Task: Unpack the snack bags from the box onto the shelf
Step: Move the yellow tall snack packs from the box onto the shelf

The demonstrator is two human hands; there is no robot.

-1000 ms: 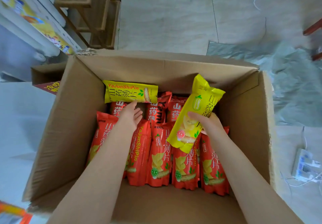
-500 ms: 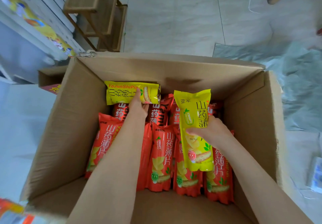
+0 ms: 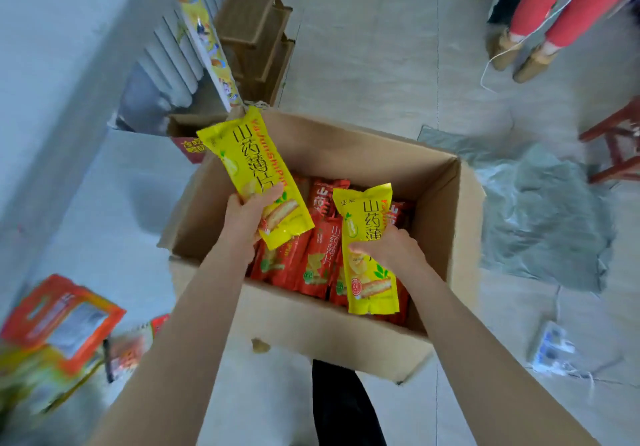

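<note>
Cardboard box (image 3: 329,324): one, open-topped, on the floor right in front of the person.

Red snack bags (image 3: 322,251): standing packed in rows inside the box. About five fronts show; the rest are hidden behind arms and yellow packs, so no exact count.

Yellow snack bags: two, both lifted above the box. One (image 3: 249,165) is tilted over the box's left rim, the other (image 3: 369,217) upright over the right half.

Left hand (image 3: 246,217): wrapped round the lower half of the tilted bag, fingers across the front. Right hand (image 3: 391,248): clamps the upright bag at mid-body, thumb on the printed face.

Handling call: glossy film pillow packs, looks like chips inside, so probably light, soft-walled, slippery and easy to crush. Hold mid-body with light pressure, or pinch the flat end seal. Don't squeeze. One per hand looks safe.

Wooden rack (image 3: 252,29) stands beyond the box; can't tell if it's the target shelf.
</note>
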